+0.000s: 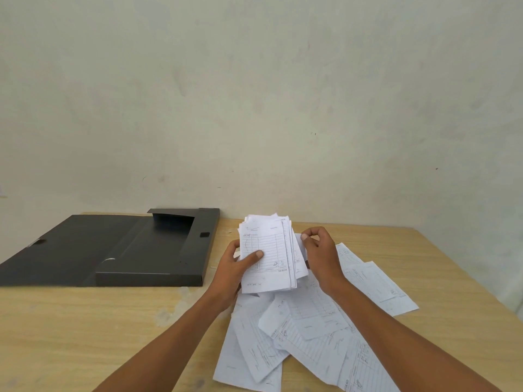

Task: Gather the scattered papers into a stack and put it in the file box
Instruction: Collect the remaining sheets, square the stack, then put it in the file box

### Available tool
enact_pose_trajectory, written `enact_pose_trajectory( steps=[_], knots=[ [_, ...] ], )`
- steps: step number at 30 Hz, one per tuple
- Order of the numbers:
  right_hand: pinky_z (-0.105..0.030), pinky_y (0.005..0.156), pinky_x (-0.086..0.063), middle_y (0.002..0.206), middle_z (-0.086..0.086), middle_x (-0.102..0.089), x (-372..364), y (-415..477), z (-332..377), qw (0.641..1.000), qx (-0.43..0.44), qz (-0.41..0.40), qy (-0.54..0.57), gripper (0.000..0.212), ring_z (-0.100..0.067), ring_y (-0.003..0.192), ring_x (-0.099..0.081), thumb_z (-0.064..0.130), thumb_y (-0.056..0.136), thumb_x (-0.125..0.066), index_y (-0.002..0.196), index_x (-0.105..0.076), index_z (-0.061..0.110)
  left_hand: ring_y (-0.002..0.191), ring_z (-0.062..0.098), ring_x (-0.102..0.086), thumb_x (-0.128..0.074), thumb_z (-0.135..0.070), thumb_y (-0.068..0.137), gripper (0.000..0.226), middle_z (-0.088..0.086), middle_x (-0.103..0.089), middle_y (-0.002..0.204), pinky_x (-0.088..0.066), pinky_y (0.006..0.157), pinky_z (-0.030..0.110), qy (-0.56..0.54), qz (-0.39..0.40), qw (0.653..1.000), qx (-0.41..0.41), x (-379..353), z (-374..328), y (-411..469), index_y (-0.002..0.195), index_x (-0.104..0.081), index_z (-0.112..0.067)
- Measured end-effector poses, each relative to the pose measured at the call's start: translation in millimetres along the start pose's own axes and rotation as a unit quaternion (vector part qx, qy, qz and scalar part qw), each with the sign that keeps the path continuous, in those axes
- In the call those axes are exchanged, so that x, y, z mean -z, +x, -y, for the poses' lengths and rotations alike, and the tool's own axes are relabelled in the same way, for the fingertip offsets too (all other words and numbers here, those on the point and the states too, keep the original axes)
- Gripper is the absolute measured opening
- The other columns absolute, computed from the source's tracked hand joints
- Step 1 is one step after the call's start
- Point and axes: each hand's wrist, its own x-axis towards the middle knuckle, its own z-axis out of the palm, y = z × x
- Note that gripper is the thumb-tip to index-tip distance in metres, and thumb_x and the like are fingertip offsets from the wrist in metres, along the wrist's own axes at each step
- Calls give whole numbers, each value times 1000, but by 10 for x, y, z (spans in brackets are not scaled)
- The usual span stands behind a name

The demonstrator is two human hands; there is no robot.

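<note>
The left hand (236, 267) is closed on a stack of papers (267, 256), thumb pressed flat on the top sheet and the other fingers hidden behind, holding it raised and nearly upright above the table (85, 329). The right hand (319, 250) is pinched on the stack's right edge, thumb and forefinger closed on what looks like one sheet being added. The stack's long axis runs away from the person. Loose papers (311, 335) lie scattered directly below and toward the right, nearer the right hand, so that hand seems better placed to fetch the next sheet. The black file box (141, 250) lies open to the left, just beside the left hand.
</note>
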Motion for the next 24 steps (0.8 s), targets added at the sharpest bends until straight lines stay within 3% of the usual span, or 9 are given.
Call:
enact_pose_trajectory(
  steps=[3, 5, 7, 9, 14, 16, 20, 22, 24],
  knots=[
    [-29, 69, -45, 94, 2, -64, 4, 39, 33, 1000, -6, -2, -19, 8, -13, 82, -56, 18, 98, -53, 96, -60, 16, 103, 31, -74, -79, -21, 86, 49, 3, -73, 120, -64, 64, 45, -8, 7, 1000, 29, -31, 57, 22, 129, -55, -26],
    [-25, 66, -43, 90, 6, -63, 14, 56, 37, 999, 1, -2, -51, 7, -9, 81, -57, 15, 98, -54, 97, -61, 13, 103, 28, -74, -79, -19, 85, 49, 3, -73, 122, -64, 75, 46, -1, -11, 999, 31, -32, 101, 36, 129, -57, -22],
    [-27, 66, -46, 87, 5, -64, 26, 69, 23, 996, 16, 6, -83, 7, -11, 79, -58, 14, 97, -56, 92, -61, 15, 105, 29, -73, -79, -16, 85, 48, 3, -74, 121, -61, 87, 53, -12, -25, 999, 36, -10, 132, 56, 129, -58, -20],
    [-32, 69, -50, 86, 5, -64, 41, 86, 15, 995, 25, 8, -98, 8, -13, 79, -59, 15, 96, -58, 90, -62, 18, 106, 30, -73, -77, -13, 87, 44, 2, -75, 118, -59, 88, 56, -32, -21, 999, 39, 7, 109, 72, 127, -60, -22],
    [-45, 66, -60, 89, -3, -67, 53, 197, 84, 996, 5, -1, -89, 6, -21, 70, -60, 19, 95, -58, 91, -62, 18, 108, 25, -71, -71, -10, 92, 39, -1, -74, 120, -61, 82, 44, -38, -9, 999, 26, 1, -40, 144, 127, -62, -27],
    [-43, 59, -61, 90, -5, -68, 30, 240, 127, 997, 6, -1, -79, 6, -24, 72, -64, 19, 95, -58, 90, -61, 18, 109, 27, -72, -71, -9, 93, 40, 1, -74, 123, -62, 83, 44, -51, -8, 998, 32, 2, -67, 165, 128, -61, -24],
    [-21, 49, -35, 79, 2, -63, -1, 297, 208, 989, 56, 9, -138, 6, -9, 53, -46, 17, 98, -55, 95, -60, 14, 113, 33, -70, -73, -6, 90, 45, 9, -72, 127, -59, 89, 53, -89, 27, 993, 67, 17, -39, 153, 131, -57, -14],
    [-18, 45, -30, 70, 4, -59, 3, 319, 263, 980, 82, 27, -182, 7, -7, 46, -39, 17, 98, -54, 94, -59, 15, 113, 34, -70, -71, -4, 90, 45, 11, -71, 127, -59, 88, 53, -104, 44, 991, 76, 19, 2, 135, 131, -57, -14],
    [-23, 47, -35, 65, 4, -59, 22, 338, 351, 969, 106, 33, -222, 7, -10, 47, -43, 18, 97, -55, 91, -60, 18, 113, 34, -70, -69, -2, 91, 43, 11, -72, 126, -62, 81, 49, -127, 39, 988, 80, 9, 27, 114, 131, -58, -14]
  ],
)
